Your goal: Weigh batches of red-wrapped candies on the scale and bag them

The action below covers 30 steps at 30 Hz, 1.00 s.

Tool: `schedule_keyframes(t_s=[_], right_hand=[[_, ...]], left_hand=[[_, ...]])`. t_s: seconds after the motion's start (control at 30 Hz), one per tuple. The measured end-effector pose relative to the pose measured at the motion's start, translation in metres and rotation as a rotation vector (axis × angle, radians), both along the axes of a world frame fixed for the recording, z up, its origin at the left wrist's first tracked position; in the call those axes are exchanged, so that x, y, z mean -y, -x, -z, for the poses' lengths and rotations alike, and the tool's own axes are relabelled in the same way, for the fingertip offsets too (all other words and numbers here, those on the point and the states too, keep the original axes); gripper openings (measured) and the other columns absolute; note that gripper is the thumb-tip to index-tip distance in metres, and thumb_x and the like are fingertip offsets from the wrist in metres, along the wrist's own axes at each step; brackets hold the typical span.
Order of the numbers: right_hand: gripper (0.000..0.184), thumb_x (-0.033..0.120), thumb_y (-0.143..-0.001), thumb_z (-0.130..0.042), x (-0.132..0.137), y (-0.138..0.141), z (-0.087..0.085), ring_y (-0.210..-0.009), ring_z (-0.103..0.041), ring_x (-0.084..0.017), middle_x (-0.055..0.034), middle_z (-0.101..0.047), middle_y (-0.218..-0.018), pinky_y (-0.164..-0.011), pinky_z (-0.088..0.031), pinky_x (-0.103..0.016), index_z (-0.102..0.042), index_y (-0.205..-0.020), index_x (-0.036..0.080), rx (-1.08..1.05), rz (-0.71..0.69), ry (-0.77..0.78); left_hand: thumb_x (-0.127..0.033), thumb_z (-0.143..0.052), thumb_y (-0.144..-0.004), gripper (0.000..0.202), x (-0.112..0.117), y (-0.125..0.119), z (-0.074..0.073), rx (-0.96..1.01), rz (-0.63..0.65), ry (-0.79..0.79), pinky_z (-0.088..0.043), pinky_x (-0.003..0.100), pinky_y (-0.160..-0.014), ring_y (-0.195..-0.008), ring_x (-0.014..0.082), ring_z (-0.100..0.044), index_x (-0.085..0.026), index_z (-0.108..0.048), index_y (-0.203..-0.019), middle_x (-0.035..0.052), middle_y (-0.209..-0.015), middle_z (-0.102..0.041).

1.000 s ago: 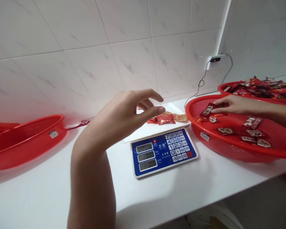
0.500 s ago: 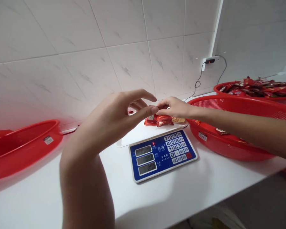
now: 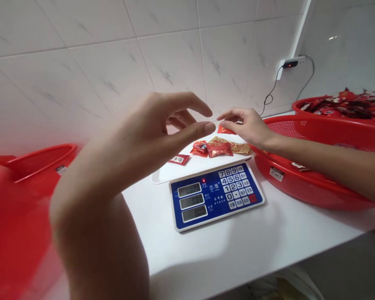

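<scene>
My left hand (image 3: 178, 121) hovers over the front of the scale's white tray (image 3: 187, 166), thumb and forefinger apart with nothing between them. At the back of the tray my right hand (image 3: 250, 125) is close over a red packet (image 3: 226, 130), fingers and thumb slightly apart; whether they touch it is unclear. Also on the tray are a shiny red packet (image 3: 220, 148), a red packet with a dark picture (image 3: 200, 147), a small red packet with a white label (image 3: 179, 159) and a gold patterned packet (image 3: 239, 146). In front is the scale's blue panel (image 3: 217, 196), with lit displays.
A red perforated basket (image 3: 287, 189) holding red packets stands right of the scale. Behind it is another red basket (image 3: 300, 107) heaped with packets. Red baskets (image 3: 46, 166) are at the left. A cable hangs from the wall socket (image 3: 289, 65) near the tiled wall.
My hands have moved apart, the right one going back and right. More packets on the tray show, and the scale's top display reads differently. The camera view has shifted.
</scene>
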State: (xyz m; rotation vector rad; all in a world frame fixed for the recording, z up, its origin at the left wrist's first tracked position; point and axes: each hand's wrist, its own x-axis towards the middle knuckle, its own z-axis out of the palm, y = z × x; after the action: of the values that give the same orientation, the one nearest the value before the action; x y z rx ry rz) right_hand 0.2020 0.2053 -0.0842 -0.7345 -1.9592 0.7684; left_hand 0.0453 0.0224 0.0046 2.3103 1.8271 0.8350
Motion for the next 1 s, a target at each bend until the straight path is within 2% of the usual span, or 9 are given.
schedule_keyframes(t_s=[0.27, 0.43, 0.57, 0.63, 0.7, 0.77, 0.87, 0.93, 1.0], right_hand=[[0.021, 0.031, -0.085, -0.067, -0.001, 0.007, 0.005, -0.088, -0.067, -0.02, -0.0074, -0.074, -0.098, -0.086, -0.056, -0.038, -0.074, -0.099, 0.018, 0.024, -0.044, -0.041], [0.023, 0.031, -0.093, -0.059, 0.009, 0.004, -0.014, -0.109, -0.066, -0.026, -0.0118, -0.072, -0.119, -0.093, -0.054, -0.042, -0.07, -0.111, 0.021, 0.221, -0.071, 0.111], [0.031, 0.024, -0.096, -0.051, 0.007, -0.047, -0.027, -0.121, -0.062, -0.026, -0.0127, -0.067, -0.131, -0.107, -0.046, -0.041, -0.068, -0.121, 0.018, 0.526, 0.017, 0.101], [0.036, 0.028, -0.097, -0.051, -0.006, -0.085, -0.02, -0.123, -0.062, -0.029, -0.0164, -0.064, -0.135, -0.108, -0.045, -0.042, -0.068, -0.126, 0.015, 0.693, 0.102, 0.127], [0.048, 0.031, -0.092, -0.062, -0.022, -0.123, -0.007, -0.137, -0.049, -0.034, -0.0223, -0.052, -0.148, -0.113, -0.038, -0.044, -0.064, -0.136, 0.012, 0.869, 0.218, 0.168], [0.05, 0.03, -0.091, -0.063, -0.037, -0.153, 0.006, -0.141, -0.044, -0.038, -0.0282, -0.046, -0.149, -0.114, -0.035, -0.048, -0.065, -0.137, 0.01, 1.046, 0.314, 0.271], [0.05, 0.021, -0.08, -0.072, -0.045, -0.174, 0.018, -0.135, -0.051, -0.037, -0.0303, -0.046, -0.147, -0.105, -0.044, -0.044, -0.07, -0.129, 0.013, 1.143, 0.325, 0.406], [0.057, 0.012, -0.066, -0.078, -0.043, -0.177, 0.018, -0.124, -0.062, -0.034, -0.0281, -0.049, -0.146, -0.09, -0.052, -0.039, -0.074, -0.123, 0.019, 1.158, 0.289, 0.479], [0.067, 0.005, -0.053, -0.079, -0.04, -0.178, 0.016, -0.112, -0.069, -0.031, -0.0278, -0.052, -0.143, -0.079, -0.053, -0.037, -0.075, -0.118, 0.021, 1.229, 0.303, 0.479]], left_hand=[[-0.039, -0.061, -0.097, 0.024, 0.0, -0.002, 0.0, -0.009, -0.002, -0.013, -0.048, 0.017, -0.055, -0.071, 0.0122, -0.066, -0.024, -0.072, -0.113, -0.001, -0.084, -0.075], [-0.045, -0.062, -0.093, 0.03, -0.001, 0.002, 0.001, -0.004, -0.006, -0.011, -0.046, 0.02, -0.051, -0.067, 0.0141, -0.066, -0.028, -0.071, -0.116, -0.0005, -0.085, -0.075], [-0.05, -0.059, -0.092, 0.036, 0.0, 0.004, 0.001, -0.019, -0.048, -0.005, -0.045, 0.021, -0.049, -0.067, 0.0154, -0.066, -0.029, -0.071, -0.118, 0.002, -0.09, -0.076], [-0.052, -0.059, -0.092, 0.036, 0.001, 0.003, 0.002, -0.023, -0.055, -0.007, -0.047, 0.021, -0.052, -0.068, 0.0157, -0.066, -0.03, -0.071, -0.118, 0.0017, -0.09, -0.076], [-0.052, -0.059, -0.092, 0.035, 0.0, 0.002, 0.003, -0.029, -0.046, -0.013, -0.051, 0.024, -0.058, -0.073, 0.0173, -0.068, -0.031, -0.071, -0.117, 0.0016, -0.092, -0.076], [-0.051, -0.058, -0.092, 0.034, -0.001, 0.002, 0.005, -0.043, -0.03, -0.008, -0.052, 0.025, -0.061, -0.078, 0.0188, -0.069, -0.031, -0.071, -0.116, 0.0022, -0.094, -0.076], [-0.051, -0.057, -0.093, 0.034, -0.004, 0.003, 0.006, -0.063, -0.016, 0.007, -0.052, 0.026, -0.061, -0.08, 0.0195, -0.07, -0.03, -0.071, -0.116, 0.0031, -0.095, -0.076], [-0.051, -0.057, -0.093, 0.035, -0.005, 0.003, 0.007, -0.073, -0.021, 0.013, -0.051, 0.025, -0.06, -0.079, 0.0193, -0.07, -0.03, -0.07, -0.117, 0.0034, -0.096, -0.076], [-0.053, -0.056, -0.093, 0.037, -0.006, 0.002, 0.006, -0.082, -0.028, 0.019, -0.05, 0.025, -0.058, -0.075, 0.0187, -0.069, -0.03, -0.07, -0.118, 0.0033, -0.096, -0.076]])
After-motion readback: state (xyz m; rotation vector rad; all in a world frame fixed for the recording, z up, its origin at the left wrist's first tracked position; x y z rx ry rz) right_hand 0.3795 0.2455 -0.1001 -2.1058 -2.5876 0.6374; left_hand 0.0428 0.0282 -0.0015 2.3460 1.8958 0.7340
